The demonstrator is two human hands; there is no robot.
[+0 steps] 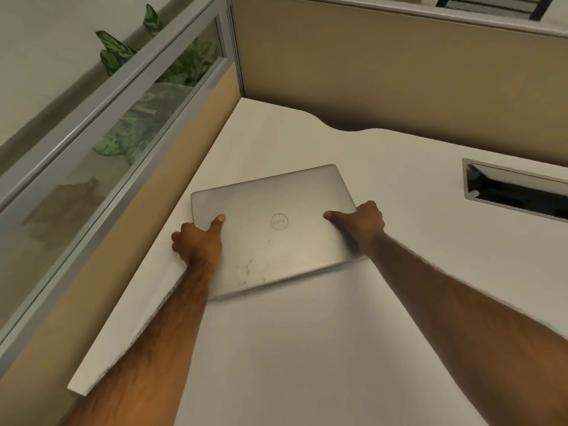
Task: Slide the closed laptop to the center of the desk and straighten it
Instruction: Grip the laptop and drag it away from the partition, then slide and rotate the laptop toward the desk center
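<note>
A closed silver laptop point(276, 241) with a round logo on its lid lies flat on the white desk point(307, 348), near the desk's left edge and turned slightly askew. My left hand point(198, 241) grips the laptop's left side, thumb on the lid and fingers curled under the edge. On the laptop's right side my right hand point(362, 221) holds it the same way, thumb pressed on the lid.
A tan cubicle partition point(384, 72) runs along the back, and a glass-topped partition point(101, 155) with a green plant behind it borders the left. A rectangular cable slot point(519, 192) is cut into the desk at the right.
</note>
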